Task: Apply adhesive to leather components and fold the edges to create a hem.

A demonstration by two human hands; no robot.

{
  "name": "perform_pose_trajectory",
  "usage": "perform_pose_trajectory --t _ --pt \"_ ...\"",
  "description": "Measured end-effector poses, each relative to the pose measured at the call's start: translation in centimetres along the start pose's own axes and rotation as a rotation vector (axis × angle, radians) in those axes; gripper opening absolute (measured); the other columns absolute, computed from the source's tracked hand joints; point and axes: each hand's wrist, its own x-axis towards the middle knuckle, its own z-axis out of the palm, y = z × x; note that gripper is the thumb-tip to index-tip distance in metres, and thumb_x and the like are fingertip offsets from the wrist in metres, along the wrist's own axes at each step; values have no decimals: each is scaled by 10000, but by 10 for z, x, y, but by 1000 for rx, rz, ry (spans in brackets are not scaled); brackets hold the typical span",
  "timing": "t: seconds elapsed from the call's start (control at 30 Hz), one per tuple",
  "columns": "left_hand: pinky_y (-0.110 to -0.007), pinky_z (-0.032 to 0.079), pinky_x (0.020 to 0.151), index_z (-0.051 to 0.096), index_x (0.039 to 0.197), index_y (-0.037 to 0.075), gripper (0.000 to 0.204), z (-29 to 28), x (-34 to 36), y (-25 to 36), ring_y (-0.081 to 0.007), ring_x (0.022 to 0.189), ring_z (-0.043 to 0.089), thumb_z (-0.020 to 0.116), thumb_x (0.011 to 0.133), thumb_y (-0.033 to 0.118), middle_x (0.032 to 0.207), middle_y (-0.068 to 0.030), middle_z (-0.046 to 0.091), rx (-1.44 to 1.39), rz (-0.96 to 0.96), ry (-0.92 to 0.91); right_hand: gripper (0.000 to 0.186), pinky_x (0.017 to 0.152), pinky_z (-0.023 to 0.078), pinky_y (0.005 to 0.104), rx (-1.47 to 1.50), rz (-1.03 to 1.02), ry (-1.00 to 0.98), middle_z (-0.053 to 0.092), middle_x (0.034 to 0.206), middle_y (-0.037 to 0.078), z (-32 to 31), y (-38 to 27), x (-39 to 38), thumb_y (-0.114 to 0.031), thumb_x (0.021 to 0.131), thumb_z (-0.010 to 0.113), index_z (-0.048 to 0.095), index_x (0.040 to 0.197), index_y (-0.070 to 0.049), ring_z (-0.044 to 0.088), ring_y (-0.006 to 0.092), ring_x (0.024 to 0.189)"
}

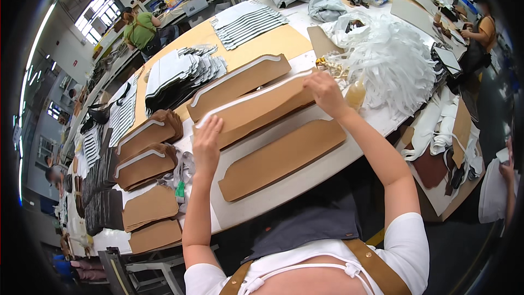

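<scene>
A long brown panel (262,110), leather-like, lies in front of me with a white strip (248,98) along its far edge. My left hand (207,141) rests on the panel's left end, its fingers stretched flat over the strip. At the right end my right hand (326,90) pinches the strip close to the panel's corner; the fingertips partly hide the grip. Just beyond is another brown panel (240,83) edged with a white strip. Nearer to me lies a plain brown panel (283,159).
White strips are heaped in a big tangle (390,57) at the right. Brown panel stacks (150,207) stand at the left, with white-and-black pieces (177,74) beyond. A box of scraps (442,153) sits by the table's right edge. A person in green (141,31) stands at far left.
</scene>
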Motion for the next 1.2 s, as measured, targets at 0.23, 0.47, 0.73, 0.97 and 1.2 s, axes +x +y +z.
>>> perform_pose_trajectory --t 0.23,0.47,0.73,0.97,1.2 --pt "-500 238 1226 356 1536 -19 632 45 -83 -29 -378 1528 253 596 970 127 1627 -225 302 -6 -168 -410 330 1112 403 447 93 192 -374 655 1270 157 17 -10 -67 10 867 613 656 1194 8 552 332 1290" --pt "-468 228 1230 255 1570 -51 721 61 -84 -34 -409 1525 237 580 1033 303 1627 -291 253 -245 -506 -242 397 1113 400 460 -69 370 -118 582 1358 218 48 29 -57 -148 897 694 622 1253 10 511 418 1288" --pt "-421 192 1253 184 1582 -73 770 75 -87 -40 -384 1538 220 546 1050 350 1644 -281 221 -439 -583 -212 427 1034 454 467 -94 680 -110 609 1231 181 80 42 -57 -236 877 742 637 1225 -12 552 370 1198" --pt "-443 202 1245 199 1583 -63 766 79 -84 -44 -402 1529 230 561 1044 342 1643 -274 232 -392 -561 -228 211 931 489 429 -86 689 18 629 1057 137 67 35 -38 -209 886 733 664 988 -38 574 338 1075" --pt "-450 201 1244 257 1587 -14 709 81 -92 -44 -382 1534 224 557 1045 331 1651 -245 236 -432 -548 -175 179 883 493 445 -57 722 78 586 956 152 70 40 -28 -185 882 715 623 854 -34 567 348 1013"
